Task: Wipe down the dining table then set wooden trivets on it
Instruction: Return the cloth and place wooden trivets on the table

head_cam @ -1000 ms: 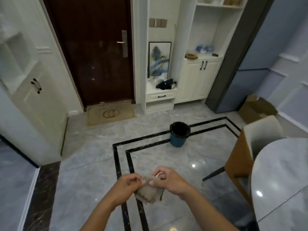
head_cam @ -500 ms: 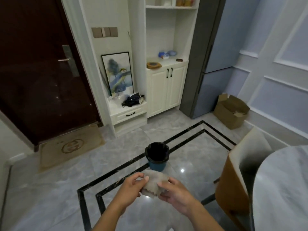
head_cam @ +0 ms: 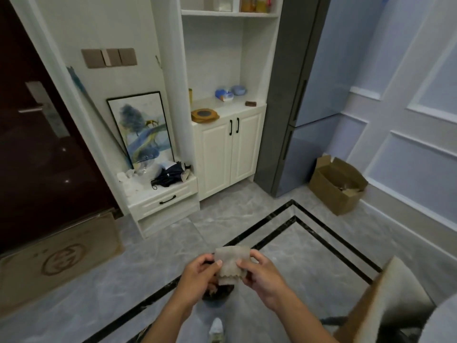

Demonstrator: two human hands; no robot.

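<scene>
Home entryway, dark front door [head_cam: 37, 144], doormat [head_cam: 59, 263], white cabinets [head_cam: 227, 149], fridge [head_cam: 309, 95]

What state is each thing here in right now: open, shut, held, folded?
Cloth: folded, held between both hands.
Left hand: pinches the cloth's left edge.
Right hand: pinches its right edge.
Cabinet doors: shut.
Drawer: shut.
Front door: shut.
Fridge: doors shut.
Cardboard box: flaps open.
Wooden trivet: lying on the cabinet top, untouched.
Picture: leaning, tilted back.
</scene>
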